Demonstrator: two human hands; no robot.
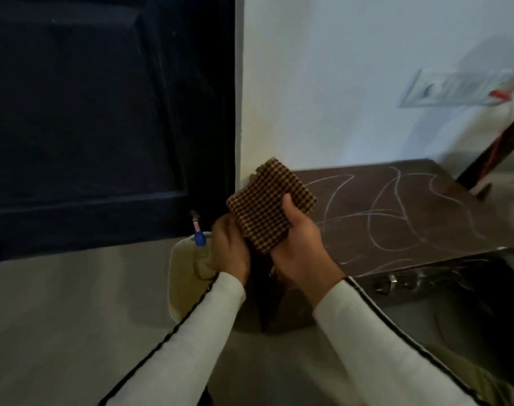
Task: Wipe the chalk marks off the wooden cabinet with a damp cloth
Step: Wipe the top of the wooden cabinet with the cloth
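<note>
A folded brown checked cloth (pixel 269 202) is held up in front of me by both hands. My left hand (pixel 231 247) grips its lower left edge. My right hand (pixel 302 247) holds its lower right side with the thumb across the front. Just right of the cloth lies the dark wooden cabinet top (pixel 443 227), low against the wall. White chalk marks (pixel 387 212) loop across most of that top. The cloth is in the air, apart from the cabinet surface.
A dark blue door (pixel 103 118) fills the left. A cream container (pixel 185 276) with a blue-capped item (pixel 199 237) stands on the floor below my left hand. A white wall with a switch plate (pixel 455 89) is behind the cabinet. Dark furniture leans in at far right (pixel 496 153).
</note>
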